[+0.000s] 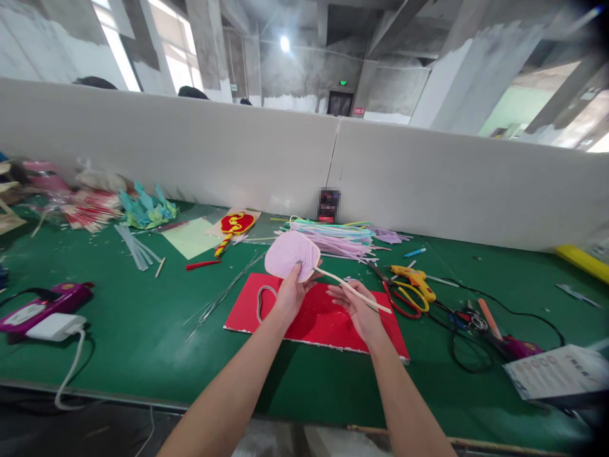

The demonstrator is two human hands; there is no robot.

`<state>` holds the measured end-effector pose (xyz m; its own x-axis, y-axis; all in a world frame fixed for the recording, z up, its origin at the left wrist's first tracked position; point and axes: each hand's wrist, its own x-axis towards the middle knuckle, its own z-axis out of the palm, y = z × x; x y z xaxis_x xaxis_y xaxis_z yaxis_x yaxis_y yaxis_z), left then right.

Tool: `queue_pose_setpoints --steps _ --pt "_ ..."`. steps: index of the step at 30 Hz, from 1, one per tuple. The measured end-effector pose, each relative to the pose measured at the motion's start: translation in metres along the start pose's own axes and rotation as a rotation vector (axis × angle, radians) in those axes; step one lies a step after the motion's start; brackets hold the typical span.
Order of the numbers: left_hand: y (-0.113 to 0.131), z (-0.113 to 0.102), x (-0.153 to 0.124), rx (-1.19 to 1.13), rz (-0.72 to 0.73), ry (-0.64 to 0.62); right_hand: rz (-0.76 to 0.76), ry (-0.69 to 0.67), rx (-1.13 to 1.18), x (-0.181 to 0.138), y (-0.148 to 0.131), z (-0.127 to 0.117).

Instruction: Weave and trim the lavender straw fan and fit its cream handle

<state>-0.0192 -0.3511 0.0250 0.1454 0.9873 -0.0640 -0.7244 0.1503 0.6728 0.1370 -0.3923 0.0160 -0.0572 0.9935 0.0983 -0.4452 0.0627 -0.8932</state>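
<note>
A round lilac fan (288, 254) made of fuzzy chenille stems has a pale rim and a long cream handle (354, 289). My left hand (295, 293) grips the lower edge of its face, thumb in front and fingers behind. Beside the handle is my right hand (354, 308), its fingers stretched out and apart; the handle crosses over it without a visible grip. Both hands are above a red board (314, 324) on the green table. A grey loop (261, 301) lies on the board by my left wrist.
Behind the board lies a bundle of pastel chenille stems (328, 240). To the right are scissors (404, 298), a yellow glue gun (416, 279) and cables. A red and yellow fan (236, 223), thin wires (219, 303) and a purple power strip (45, 308) lie left. A white partition (190, 152) stands behind.
</note>
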Motion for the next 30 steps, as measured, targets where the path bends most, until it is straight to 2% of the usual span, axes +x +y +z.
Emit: queue_pose_setpoints --steps 9,16,23,30 --pt "0.0 -0.006 0.004 0.079 0.036 0.004 -0.032 0.012 -0.092 -0.003 -0.002 0.001" --pt "-0.002 -0.006 0.005 0.191 0.166 0.059 -0.047 0.056 -0.155 -0.005 -0.003 0.007" --pt "-0.003 -0.008 0.004 0.219 0.203 0.044 0.018 0.055 -0.07 -0.001 -0.001 0.001" --pt "-0.004 -0.006 0.004 0.188 0.172 0.022 0.103 0.077 0.024 0.002 0.003 -0.004"
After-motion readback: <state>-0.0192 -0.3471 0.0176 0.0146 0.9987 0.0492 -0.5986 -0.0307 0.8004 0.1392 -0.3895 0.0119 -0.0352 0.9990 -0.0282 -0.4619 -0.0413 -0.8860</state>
